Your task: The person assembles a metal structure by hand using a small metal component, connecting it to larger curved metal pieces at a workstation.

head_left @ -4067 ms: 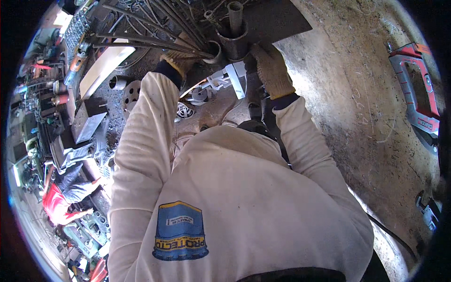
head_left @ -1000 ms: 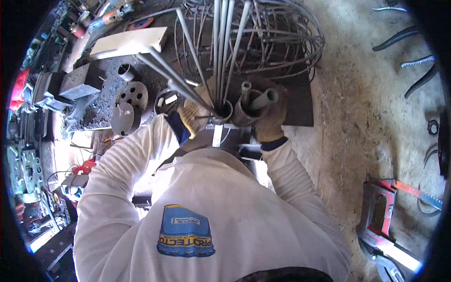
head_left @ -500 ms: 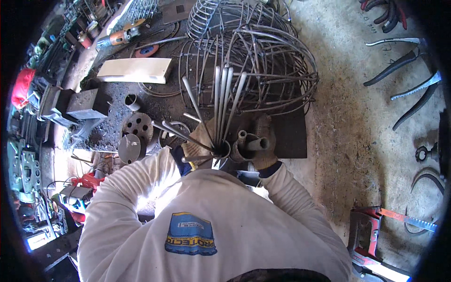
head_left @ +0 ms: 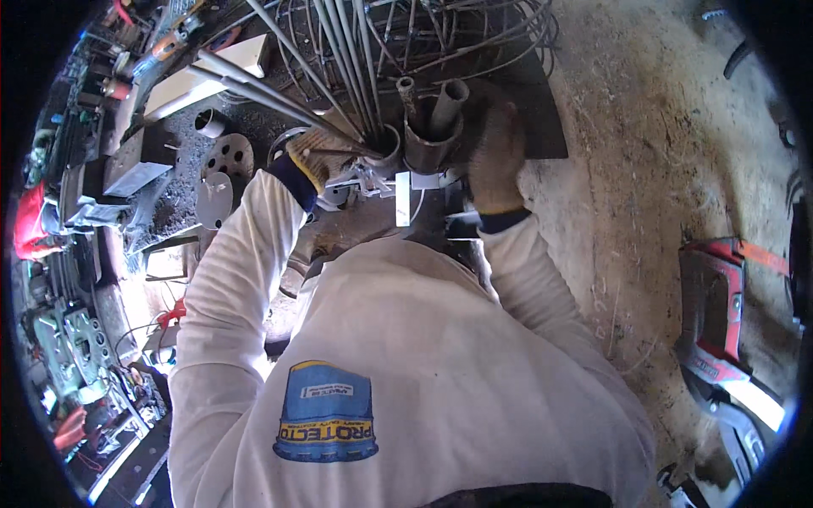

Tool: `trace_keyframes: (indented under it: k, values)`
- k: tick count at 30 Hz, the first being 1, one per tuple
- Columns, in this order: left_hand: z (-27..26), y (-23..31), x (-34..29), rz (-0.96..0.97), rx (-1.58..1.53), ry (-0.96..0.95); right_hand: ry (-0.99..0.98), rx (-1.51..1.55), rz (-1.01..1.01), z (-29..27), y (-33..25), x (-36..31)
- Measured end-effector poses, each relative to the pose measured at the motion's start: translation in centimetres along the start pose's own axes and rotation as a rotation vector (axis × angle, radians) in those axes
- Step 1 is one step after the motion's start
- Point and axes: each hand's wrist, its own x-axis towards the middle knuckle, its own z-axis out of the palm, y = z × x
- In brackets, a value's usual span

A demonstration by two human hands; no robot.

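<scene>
My left hand (head_left: 315,154), in a tan work glove, is just left of a metal tube (head_left: 392,151) that holds several long thin steel rods (head_left: 349,76). Some rods cross in front of this hand, so its fingers are partly hidden. To the right of that tube stands a wider metal tube (head_left: 430,154) with two pipe pieces in it, a thin one (head_left: 407,95) and a thicker one (head_left: 450,103). My right hand (head_left: 498,161), gloved too, is beside the wider tube with a small gap between them. Its fingers are blurred.
A cage of bent rods (head_left: 500,34) lies at the table's far side. On the left are a pale metal channel (head_left: 207,76), a short tube (head_left: 210,124), a perforated disc (head_left: 229,157), a metal block (head_left: 140,161) and a power tool (head_left: 169,42). A red hacksaw (head_left: 711,305) is at right.
My view has shifted, so the table and tubes sit higher in it and more space shows between my body and the tubes. My right hand has drawn slightly right from the wider tube.
</scene>
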Motion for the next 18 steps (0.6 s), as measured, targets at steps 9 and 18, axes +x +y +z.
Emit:
trace_keyframes:
  k: [9,18]
  values:
    - [-1.3,-2.9,1.8,-0.104,-0.39,-0.102,-0.248,0.137,0.316,-2.7,-3.0,-7.1]
    - [-1.7,-2.6,1.9,-0.144,-0.194,-0.082,-0.121,0.464,0.526,-0.4,-5.1,-7.4]
